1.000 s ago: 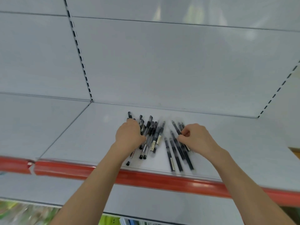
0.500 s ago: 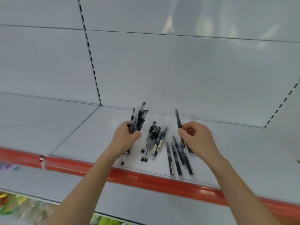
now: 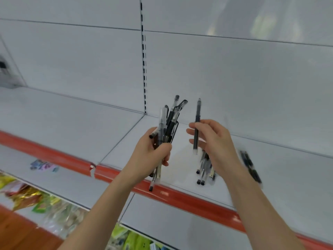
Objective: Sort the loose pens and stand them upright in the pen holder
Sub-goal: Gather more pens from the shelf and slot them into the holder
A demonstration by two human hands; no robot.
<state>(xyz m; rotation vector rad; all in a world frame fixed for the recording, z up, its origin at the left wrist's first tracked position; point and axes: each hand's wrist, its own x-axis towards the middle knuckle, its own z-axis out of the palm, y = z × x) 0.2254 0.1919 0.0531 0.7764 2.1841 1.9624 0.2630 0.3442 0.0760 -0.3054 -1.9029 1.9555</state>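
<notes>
Left side first: the left hand (image 3: 151,154) is wrapped round a bundle of black and clear-barrelled plastic pens (image 3: 170,121). Its fingers are curled tight at mid-barrel, the caps fan up toward the far wall, and the tail ends poke out below the palm, over the red plastic price strip (image 3: 180,194). That strip runs along the near edge of the white metal shelf (image 3: 292,170).

Just right of the bundle, and apart from it, the right hand (image 3: 214,145) pinches a single slim black pen (image 3: 197,127) between thumb and fingertips. The pen is close to upright, pale end down. Beneath that hand a small cluster of loose pens (image 3: 204,171) lies flat on the shelf, ends toward the near edge. Past the wrist, a few more dark pens (image 3: 250,166) show only as a blur.

Any writing? There are pale labels on some barrels, too small to read. A colourful sticker (image 3: 44,166) below the strip at far left is smeared as well.

The perforated steel upright (image 3: 143,51) meets the shelf's far corner just left of the bundle. Bare white shelf stretches left of it, and right beyond the blurred pens. Bright snack packets (image 3: 30,197) sit on the lower level at near left.
</notes>
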